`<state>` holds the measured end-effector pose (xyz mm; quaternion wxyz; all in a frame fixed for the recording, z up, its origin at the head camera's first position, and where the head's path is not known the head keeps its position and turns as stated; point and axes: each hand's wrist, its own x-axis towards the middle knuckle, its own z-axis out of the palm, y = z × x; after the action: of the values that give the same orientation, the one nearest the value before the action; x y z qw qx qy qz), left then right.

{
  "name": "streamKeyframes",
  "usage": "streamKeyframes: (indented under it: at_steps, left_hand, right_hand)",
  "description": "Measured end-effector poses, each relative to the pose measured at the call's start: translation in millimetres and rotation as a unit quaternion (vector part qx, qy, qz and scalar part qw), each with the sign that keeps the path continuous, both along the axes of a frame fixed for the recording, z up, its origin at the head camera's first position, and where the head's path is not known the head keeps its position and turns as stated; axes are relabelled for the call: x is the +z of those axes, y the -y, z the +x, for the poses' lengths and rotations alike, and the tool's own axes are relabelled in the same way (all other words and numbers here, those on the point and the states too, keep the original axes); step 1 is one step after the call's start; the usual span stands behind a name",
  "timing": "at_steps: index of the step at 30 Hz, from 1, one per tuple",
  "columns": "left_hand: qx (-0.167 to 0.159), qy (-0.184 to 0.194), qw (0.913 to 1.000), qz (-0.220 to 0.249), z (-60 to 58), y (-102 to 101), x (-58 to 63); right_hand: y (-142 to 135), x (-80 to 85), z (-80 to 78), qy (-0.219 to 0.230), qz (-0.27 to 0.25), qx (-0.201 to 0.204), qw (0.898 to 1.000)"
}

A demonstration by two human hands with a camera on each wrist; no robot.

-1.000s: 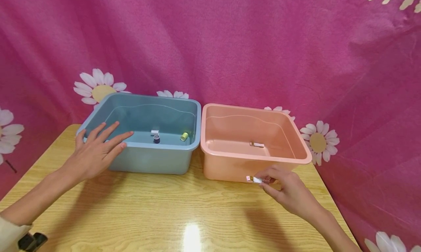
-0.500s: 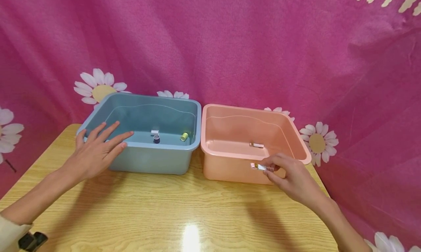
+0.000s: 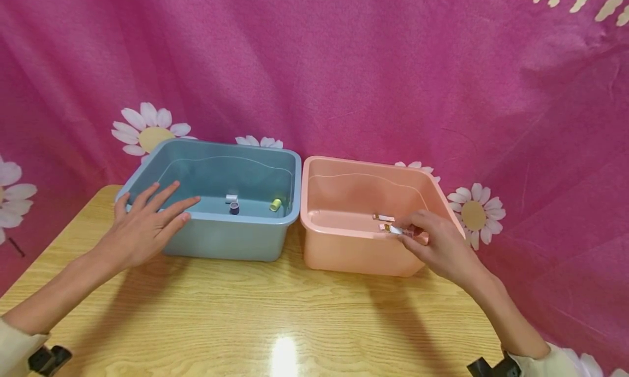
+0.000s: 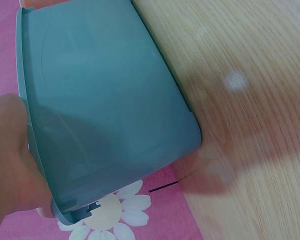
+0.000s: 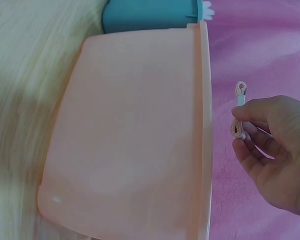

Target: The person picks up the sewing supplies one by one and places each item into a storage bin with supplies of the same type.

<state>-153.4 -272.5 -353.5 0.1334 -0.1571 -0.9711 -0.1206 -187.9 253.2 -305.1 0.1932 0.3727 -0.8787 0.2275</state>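
Observation:
My right hand [image 3: 434, 243] pinches a small pale pink skein of embroidery floss [image 3: 391, 229] with a paper band, over the front rim of the pink bin [image 3: 361, 254]. In the right wrist view the skein's looped ends [image 5: 241, 89] stick out past thumb and fingers. A similar skein [image 3: 384, 217] lies on the pink bin's floor. Fingers spread, my left hand [image 3: 142, 232] rests on the front left rim of the blue bin [image 3: 226, 240]. Inside that bin are a white thread spool [image 3: 231, 198], a dark spool [image 3: 234, 208] and a yellow-green spool [image 3: 275, 205].
Both bins stand side by side toward the back of a wooden table [image 3: 245, 317], with a narrow gap between them. Behind them hangs a magenta curtain [image 3: 314, 65] with daisy prints. A black strap [image 3: 49, 359] shows by the left sleeve.
My right hand has risen and moved forward with the skein, from in front of the pink bin to over its front rim. The left hand stays in place.

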Motion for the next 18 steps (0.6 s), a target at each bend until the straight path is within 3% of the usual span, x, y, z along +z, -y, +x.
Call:
streamKeyframes:
  at_steps: [4, 18]
  left_hand:
    - [0.001, 0.002, 1.0000, -0.003, 0.0, -0.4, 0.6]
    - [0.002, 0.003, 1.0000, -0.003, -0.3, -0.8, 0.8]
  right_hand:
    - [0.1, 0.9, -9.0, 0.003, 0.015, -0.018, 1.000]
    - [2.2, 3.4, -36.9, 0.038, 0.012, -0.017, 0.999]
